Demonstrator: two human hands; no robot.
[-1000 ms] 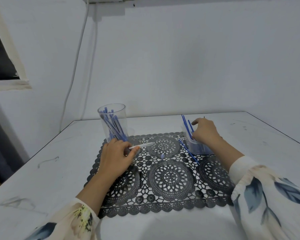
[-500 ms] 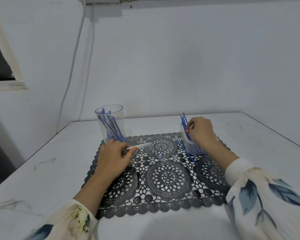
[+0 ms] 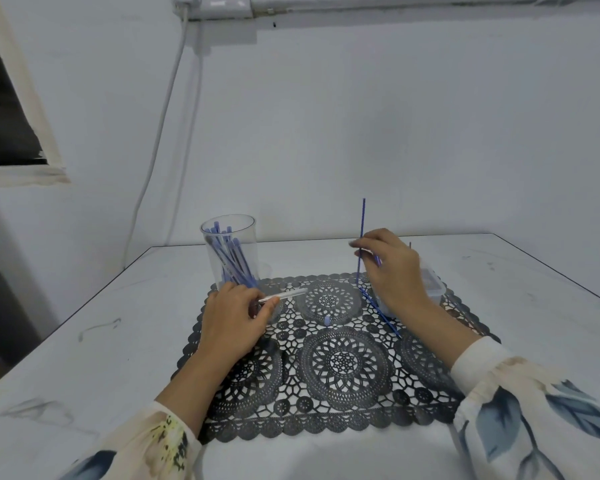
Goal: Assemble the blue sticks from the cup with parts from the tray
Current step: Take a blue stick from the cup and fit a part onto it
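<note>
The right hand [image 3: 392, 268] pinches a thin blue rod [image 3: 362, 220] upright by the tray [image 3: 432, 289] — the left hand [image 3: 235, 318] grips a clear tube [image 3: 286, 295].

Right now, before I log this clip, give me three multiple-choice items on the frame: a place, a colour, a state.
1. At which part of the lace mat does the clear cup stand?
A. far left corner
B. near right corner
C. dead centre
2. What colour is the lace mat?
A. red
B. black
C. yellow
3. How is the thin stick in the right hand?
A. lying flat
B. snapped in two
C. held near upright
Key: 1 A, it stands just beyond the left hand, which holds a clear tube; 2 B, the lace is dark throughout; 3 C, it rises above the hand that pinches it.
</note>
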